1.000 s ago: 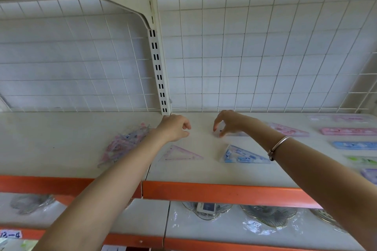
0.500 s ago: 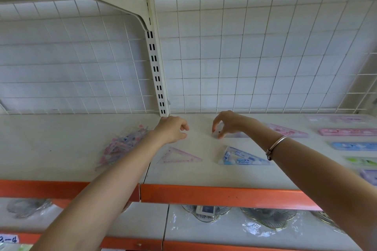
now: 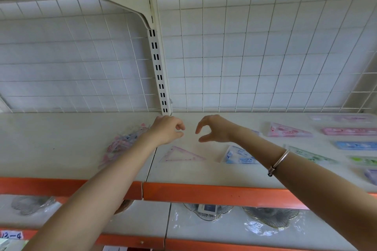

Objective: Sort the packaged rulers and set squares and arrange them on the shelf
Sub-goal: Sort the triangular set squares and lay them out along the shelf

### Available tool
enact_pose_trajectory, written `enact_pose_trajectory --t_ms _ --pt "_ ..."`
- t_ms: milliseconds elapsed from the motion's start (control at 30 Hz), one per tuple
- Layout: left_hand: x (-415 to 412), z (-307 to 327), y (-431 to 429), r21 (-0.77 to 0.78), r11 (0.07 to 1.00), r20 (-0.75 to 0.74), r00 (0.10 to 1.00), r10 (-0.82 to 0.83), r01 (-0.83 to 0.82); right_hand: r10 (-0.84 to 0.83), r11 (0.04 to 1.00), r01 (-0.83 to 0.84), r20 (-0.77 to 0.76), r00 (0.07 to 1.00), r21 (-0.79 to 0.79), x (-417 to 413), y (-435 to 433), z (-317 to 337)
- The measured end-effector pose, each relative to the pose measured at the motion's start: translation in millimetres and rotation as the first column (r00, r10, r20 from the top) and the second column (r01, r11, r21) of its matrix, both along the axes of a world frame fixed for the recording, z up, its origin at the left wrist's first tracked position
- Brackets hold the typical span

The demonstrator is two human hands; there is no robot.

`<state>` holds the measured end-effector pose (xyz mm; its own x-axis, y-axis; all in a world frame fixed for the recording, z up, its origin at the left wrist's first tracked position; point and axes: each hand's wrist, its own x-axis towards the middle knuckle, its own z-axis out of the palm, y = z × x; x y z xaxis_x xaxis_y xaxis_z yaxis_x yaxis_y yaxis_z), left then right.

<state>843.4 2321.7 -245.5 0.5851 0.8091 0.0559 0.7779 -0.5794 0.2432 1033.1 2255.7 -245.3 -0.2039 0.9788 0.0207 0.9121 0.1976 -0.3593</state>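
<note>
Left hand [image 3: 169, 131] loosely fisted, right hand [image 3: 215, 128] half-spread in a C, both empty at mid-frame, and the pink set square [image 3: 181, 155] lies just below them, probably best lifted by a corner and laid beside the blue pack [image 3: 239, 156].

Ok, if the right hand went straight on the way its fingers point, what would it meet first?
Most likely the left hand: the right hand aims its curved fingers leftward at it across a small gap, nothing visible between. Depth is unclear, so they might pass.

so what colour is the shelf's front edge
Orange: the front edge shows best in the head view.
</note>
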Motion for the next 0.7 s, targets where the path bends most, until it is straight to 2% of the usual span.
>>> enact_pose_trajectory --t_ms 333,467,700 --pt "-17 -8 -7 0.04 0.999 -0.044 0.999 -0.001 0.003 0.201 0.979 -0.201 0.073 0.977 -0.019 -33 -10 -23" --pt "-19 -12 -8 0.066 0.998 -0.046 0.999 -0.017 0.02 0.22 0.975 -0.214 0.114 0.969 -0.063 -34 -13 -23" --pt "-19 -17 -7 0.072 0.996 -0.05 0.998 -0.04 0.044 0.212 0.976 -0.208 0.069 0.975 -0.064 -31 -23 -29"
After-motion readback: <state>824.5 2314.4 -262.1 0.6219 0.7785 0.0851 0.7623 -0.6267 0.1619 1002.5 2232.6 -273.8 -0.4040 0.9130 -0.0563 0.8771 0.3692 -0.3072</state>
